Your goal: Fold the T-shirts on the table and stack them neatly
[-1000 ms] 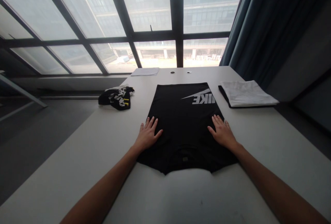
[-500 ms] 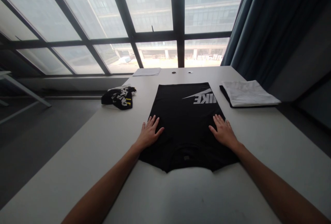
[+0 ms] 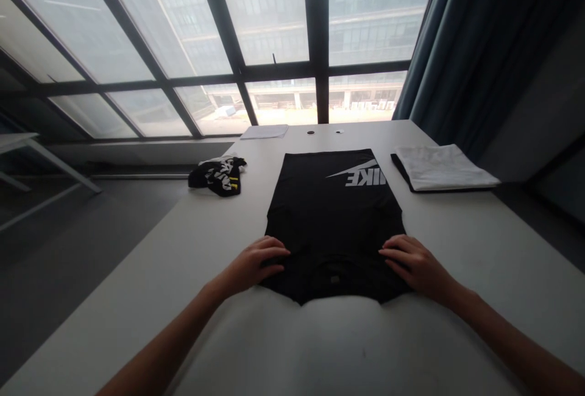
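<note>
Sliding nearer, left hand [image 3: 256, 260] and right hand [image 3: 414, 260] curl on black shirt [image 3: 333, 213].

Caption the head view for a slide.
Left hand and right hand grip the near edges of a black Nike T-shirt laid flat on a white table.

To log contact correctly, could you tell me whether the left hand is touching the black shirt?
Touching: the head view shows the left hand curled onto the black shirt at its near left corner.
</note>
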Demonstrator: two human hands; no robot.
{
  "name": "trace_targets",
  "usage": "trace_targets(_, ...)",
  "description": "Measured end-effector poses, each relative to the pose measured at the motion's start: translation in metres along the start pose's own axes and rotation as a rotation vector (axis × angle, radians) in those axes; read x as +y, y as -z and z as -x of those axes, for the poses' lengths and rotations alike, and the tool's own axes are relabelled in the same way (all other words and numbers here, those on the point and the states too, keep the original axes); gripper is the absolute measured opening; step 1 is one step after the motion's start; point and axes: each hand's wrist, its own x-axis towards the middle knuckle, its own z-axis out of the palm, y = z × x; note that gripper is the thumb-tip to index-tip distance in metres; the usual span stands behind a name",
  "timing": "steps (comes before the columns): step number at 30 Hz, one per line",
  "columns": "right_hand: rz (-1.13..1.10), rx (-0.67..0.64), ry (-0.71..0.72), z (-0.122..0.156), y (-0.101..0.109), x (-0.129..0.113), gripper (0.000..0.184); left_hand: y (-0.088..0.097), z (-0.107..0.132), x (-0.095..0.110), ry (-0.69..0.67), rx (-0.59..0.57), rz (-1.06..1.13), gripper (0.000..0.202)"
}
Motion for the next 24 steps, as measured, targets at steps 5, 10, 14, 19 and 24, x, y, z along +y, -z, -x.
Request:
trace_targets(5, 0.023, -0.08, 0.097, 0.042, 0.018, -0.003, 0.022, -0.013, 0.036, -0.007, -0.065, -0.039, -0.02, 0.03)
trace_targets(10, 0.066, -0.1, 0.113, 0.057, 0.022, 0.0, 0.021, -0.027, 0.053, -0.022, -0.1, 0.026, -0.054, 0.02)
trace_targets(14, 0.12, -0.058, 0.168, 0.056, 0.019, 0.002, 0.018, -0.03, 0.052, -0.025, -0.142, 0.04, -0.126, 0.016)
trace_targets(19, 0.158, -0.03, 0.188, 0.057, 0.016, 0.0, 0.018, -0.029, 0.052, -0.022, -0.186, 0.046, -0.171, 0.02)
trace_targets(24, 0.139, -0.006, 0.178, 0.06, 0.015, 0.0, 0.018, -0.028, 0.056, -0.022, -0.222, 0.038, -0.165, 0.022)
